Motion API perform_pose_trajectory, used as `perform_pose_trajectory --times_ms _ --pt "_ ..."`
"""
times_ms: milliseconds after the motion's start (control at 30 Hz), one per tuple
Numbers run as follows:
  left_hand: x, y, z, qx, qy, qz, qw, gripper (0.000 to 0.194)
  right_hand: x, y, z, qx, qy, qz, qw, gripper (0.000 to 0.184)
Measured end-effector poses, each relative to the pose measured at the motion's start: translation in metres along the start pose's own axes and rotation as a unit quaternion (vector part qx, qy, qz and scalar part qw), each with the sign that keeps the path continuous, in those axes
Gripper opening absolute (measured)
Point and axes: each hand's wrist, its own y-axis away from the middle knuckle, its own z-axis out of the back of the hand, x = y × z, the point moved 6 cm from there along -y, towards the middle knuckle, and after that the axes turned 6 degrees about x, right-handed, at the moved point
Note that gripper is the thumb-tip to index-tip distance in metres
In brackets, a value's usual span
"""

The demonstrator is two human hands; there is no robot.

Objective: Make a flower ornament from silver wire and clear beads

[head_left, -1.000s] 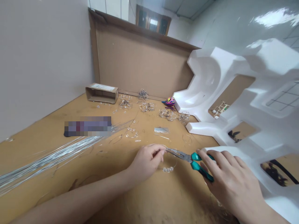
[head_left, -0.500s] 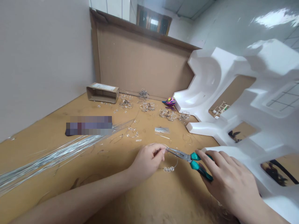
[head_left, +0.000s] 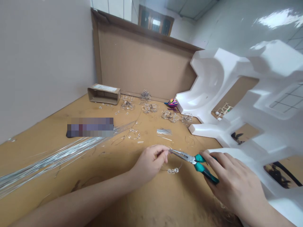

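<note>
My left hand [head_left: 152,159] pinches a thin wire between thumb and fingertips. From there the wire curves down in a loop, and a few clear beads [head_left: 173,171] hang on it. Green-handled needle-nose pliers [head_left: 188,157] are in my right hand [head_left: 233,181], whose fingers wrap around the handles. The tips of the pliers meet the wire right at my left fingertips; the exact grip point is too small to make out. Just beyond my hands lies a small bundle of short metal rods [head_left: 164,131].
Long silvery wires [head_left: 80,151] stretch across the left, beside a blurred-out flat object [head_left: 90,127]. Beaded wire pieces [head_left: 150,108] line the back near a small cardboard box [head_left: 104,94] and a colourful toy [head_left: 172,103]. White foam packing [head_left: 208,72] stands on the right.
The pliers and my right hand have shifted slightly right. The beaded loop has swung a little to the right as well. My left hand has barely moved.
</note>
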Motion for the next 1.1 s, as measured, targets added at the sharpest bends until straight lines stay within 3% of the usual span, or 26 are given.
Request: perform_pose_trajectory --times_ms 400,833,1100 --pt "-0.004 0.001 0.002 -0.003 -0.052 -0.036 0.998 0.023 -0.005 -0.005 0.009 0.008 -0.010 0.046 0.999 0.024" --pt "-0.005 0.001 -0.001 -0.009 -0.063 -0.046 0.997 0.023 -0.002 -0.006 0.015 -0.012 0.003 0.030 0.999 0.022" --pt "0.002 -0.004 0.010 -0.059 -0.121 -0.043 0.990 0.026 -0.005 -0.003 0.001 0.092 -0.006 -0.027 0.995 0.036"
